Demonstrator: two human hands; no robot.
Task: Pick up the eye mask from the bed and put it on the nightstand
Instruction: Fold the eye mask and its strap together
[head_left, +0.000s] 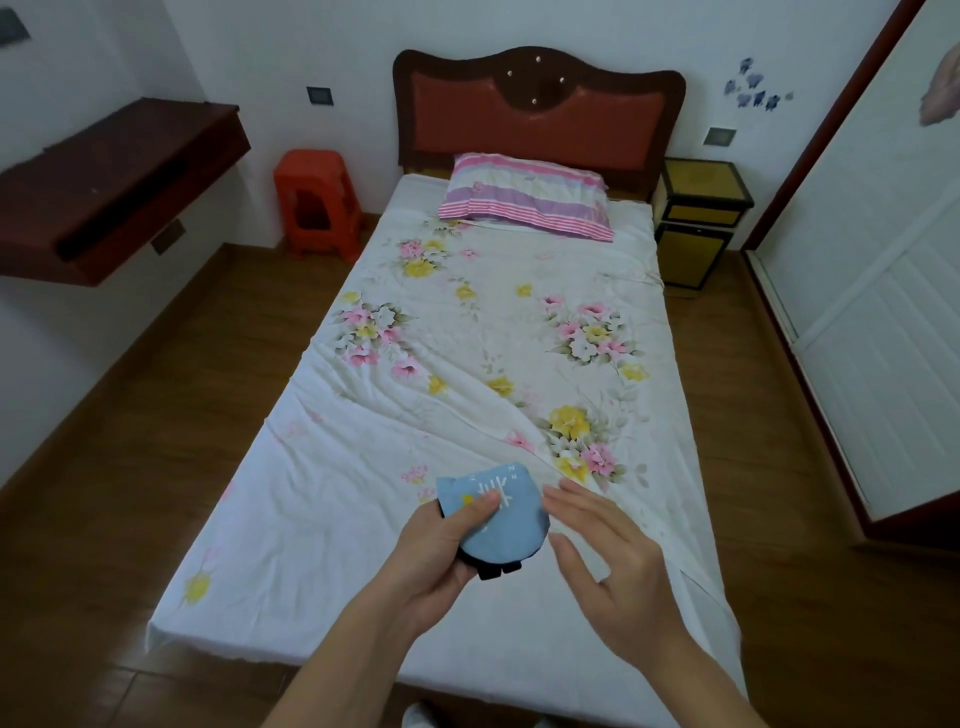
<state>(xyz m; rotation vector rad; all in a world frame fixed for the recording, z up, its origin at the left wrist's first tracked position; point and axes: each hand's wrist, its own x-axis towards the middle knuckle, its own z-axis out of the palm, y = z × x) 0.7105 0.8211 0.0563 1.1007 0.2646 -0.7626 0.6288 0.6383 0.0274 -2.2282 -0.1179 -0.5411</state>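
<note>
Your left hand (441, 551) has its fingers curled around the soft light-blue fabric eye mask (498, 512), with the thumb pressed flat on its front, so the mask is gripped and lifted above the foot end of the bed (332, 525). Your right hand (618, 556) is just beside the mask with the fingers spread loosely and holding nothing; I cannot tell if a fingertip touches the cloth.

The mask has white printed characters and a small yellow shape on the front, but they are too small to read. A black strap part hangs under it. The bed is covered with a wrinkled white sheet with pink and yellow flowers. At the head lies a pink and purple striped pillow (524, 197). The yellow nightstand with dark frame (698, 218) stands well apart, beside the headboard.
</note>
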